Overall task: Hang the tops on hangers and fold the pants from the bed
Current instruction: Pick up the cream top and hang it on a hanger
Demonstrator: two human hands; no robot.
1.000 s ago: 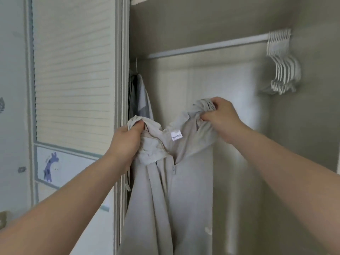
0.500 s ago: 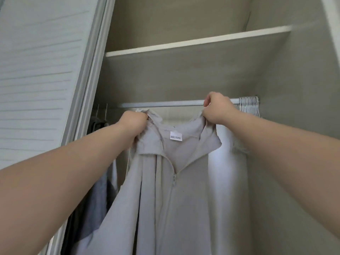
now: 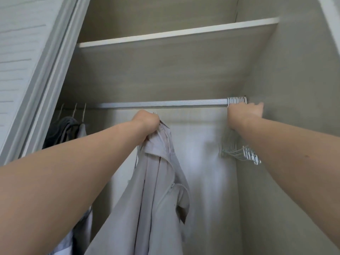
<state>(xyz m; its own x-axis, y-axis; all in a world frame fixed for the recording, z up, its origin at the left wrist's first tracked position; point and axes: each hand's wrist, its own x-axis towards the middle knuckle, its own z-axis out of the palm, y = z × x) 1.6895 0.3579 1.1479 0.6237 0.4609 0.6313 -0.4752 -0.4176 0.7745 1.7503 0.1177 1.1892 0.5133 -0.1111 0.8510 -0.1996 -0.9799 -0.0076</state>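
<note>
ok, left hand point(image 3: 147, 120) is fisted tight round the collar end of a light grey zip-front fabric jacket point(image 3: 158, 190), held up just under the ribbed silver metal closet rail point(image 3: 161, 104). jacket hangs straight down from that fist, zip part open, one lapel flopped toward the right-hand side. no hanger in it.

right hand point(image 3: 242, 113) is stretched out well apart from the left, up at the far end of the rail, against the bunch of thin white plastic-looking hangers point(image 3: 237, 100). their hooks sit packed just above its wrist and the hanger bodies droop below the forearm, blurred. fingers point(image 3: 257, 107) point on toward the closet side wall and look fairly straight. it's seen from the back though, so cannot tell if a hanger is pinched or only touched.

on the outer side of the left hand, dark grey garments point(image 3: 64, 129) hang from thin hooks on the same rail. above both hands is a beige wooden shelf with white front edge point(image 3: 176, 34). a white louvred sliding door point(image 3: 27, 52) sits past the left arm.

progress, my read: this top is at the fetch-a-hanger step. left to do: pull one hanger free, work it into the shoulders, hook it on the rail. the dark garments may be tops done, can't confirm. bed and pants are out of view, so folding and remaining count unknown.
</note>
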